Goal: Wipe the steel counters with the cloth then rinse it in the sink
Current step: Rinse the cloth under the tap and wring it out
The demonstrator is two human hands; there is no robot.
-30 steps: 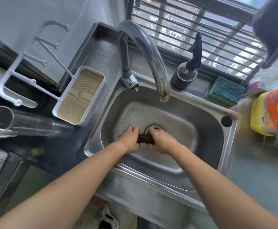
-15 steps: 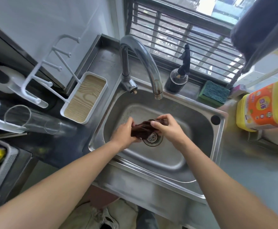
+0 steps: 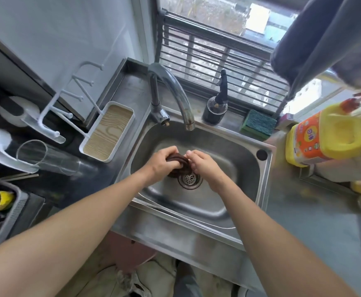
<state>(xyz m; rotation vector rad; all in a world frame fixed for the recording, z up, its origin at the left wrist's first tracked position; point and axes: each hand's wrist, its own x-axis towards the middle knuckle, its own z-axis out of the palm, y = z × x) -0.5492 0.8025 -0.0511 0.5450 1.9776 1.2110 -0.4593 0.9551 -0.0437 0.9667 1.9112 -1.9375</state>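
Both hands, left hand [image 3: 160, 166] and right hand [image 3: 205, 168], clench a twisted brown cloth [image 3: 178, 162] over the sink [image 3: 235, 142] drain [image 3: 190, 179].

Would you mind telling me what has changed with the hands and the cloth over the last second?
Both hands lifted the dark cloth off the drain, which was hidden a second ago and now shows. The cloth is now wrung into a tighter twist between the left hand and right hand. Neither hand let go. The tap is dry throughout, and the counter items kept their places.
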